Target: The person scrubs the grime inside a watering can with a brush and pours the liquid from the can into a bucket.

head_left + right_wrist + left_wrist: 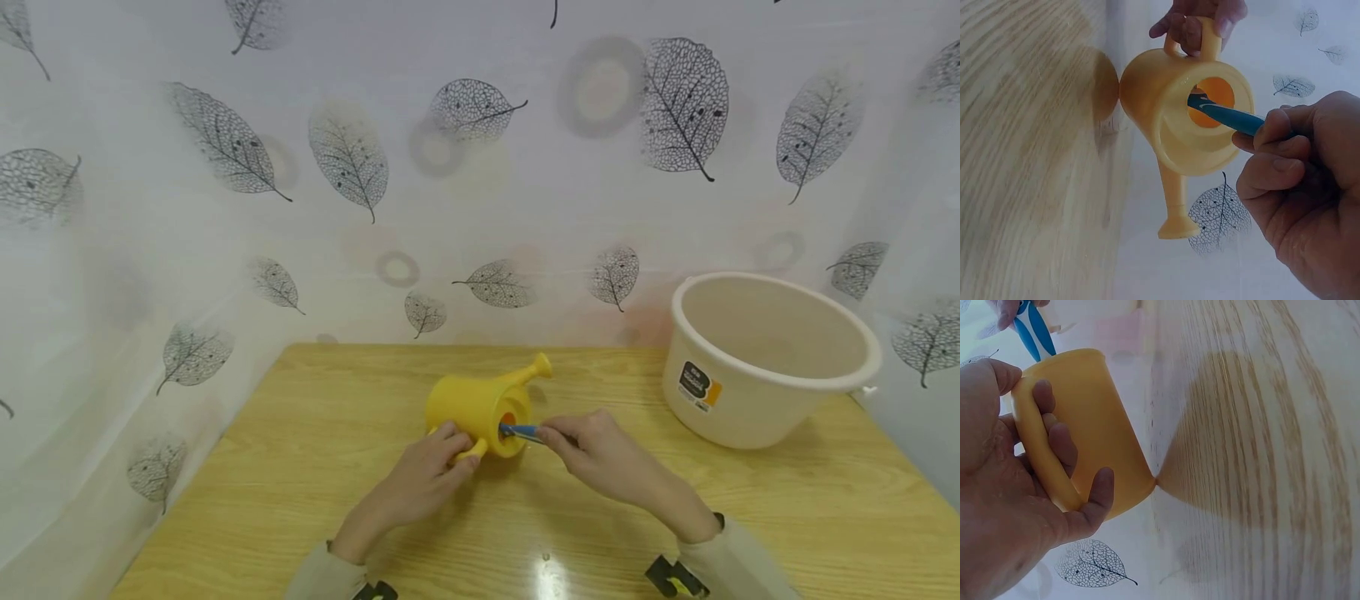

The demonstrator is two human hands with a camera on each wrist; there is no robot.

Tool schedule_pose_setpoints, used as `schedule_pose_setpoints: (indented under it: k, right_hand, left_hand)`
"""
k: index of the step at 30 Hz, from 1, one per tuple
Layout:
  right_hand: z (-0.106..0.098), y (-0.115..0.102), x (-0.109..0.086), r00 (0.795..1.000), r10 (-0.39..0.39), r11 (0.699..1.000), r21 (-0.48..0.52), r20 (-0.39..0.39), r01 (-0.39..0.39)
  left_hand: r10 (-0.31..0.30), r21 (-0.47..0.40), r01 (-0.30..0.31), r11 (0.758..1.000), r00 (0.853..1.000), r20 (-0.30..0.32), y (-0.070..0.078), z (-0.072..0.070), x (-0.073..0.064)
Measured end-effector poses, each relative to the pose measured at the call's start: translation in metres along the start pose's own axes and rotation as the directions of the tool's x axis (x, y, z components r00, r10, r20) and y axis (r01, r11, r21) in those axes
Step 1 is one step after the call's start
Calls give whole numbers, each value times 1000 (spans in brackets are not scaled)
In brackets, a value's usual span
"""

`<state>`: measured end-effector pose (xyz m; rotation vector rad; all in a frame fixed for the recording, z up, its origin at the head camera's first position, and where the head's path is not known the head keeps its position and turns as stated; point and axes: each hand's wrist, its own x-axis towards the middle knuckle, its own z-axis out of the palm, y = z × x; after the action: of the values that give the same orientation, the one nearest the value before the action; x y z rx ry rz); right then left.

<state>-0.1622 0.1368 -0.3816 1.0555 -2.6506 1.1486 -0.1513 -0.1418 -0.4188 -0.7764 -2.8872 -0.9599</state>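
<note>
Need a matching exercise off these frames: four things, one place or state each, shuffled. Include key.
Column 1
1. Watering can
2. Bucket
3. Blue tool
4. Left hand

Column 2
A. Gripped by the right hand, one end inside a round opening
B. Curled round a yellow handle
C. Tipped on its side, spout sticking out
D. Upright at the right of the table in the head view

Pairs: 1-C, 2-D, 3-A, 4-B
</note>
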Motion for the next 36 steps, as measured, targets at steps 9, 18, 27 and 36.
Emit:
schedule_pose_setpoints:
  k: [9, 18, 27, 36]
  right_hand:
    - [7, 0, 5, 999, -24, 999, 20, -22, 25]
    - [5, 1, 3, 1000, -2, 999, 39, -1, 3]
    - [-9, 2, -4, 999, 47, 998, 36, 15, -48]
    - [-22, 5, -11, 996, 84, 995, 55, 22, -85]
  left_hand:
    - [-12, -9, 12, 1000, 1000, 16, 1, -1, 0]
    - [-6, -12, 6, 1000, 1000, 10, 2, -2, 0]
    - [-4, -2, 4, 1000, 1000, 9, 0, -2, 1]
    - [-20, -17, 21, 1000, 1000, 22, 0, -3, 1]
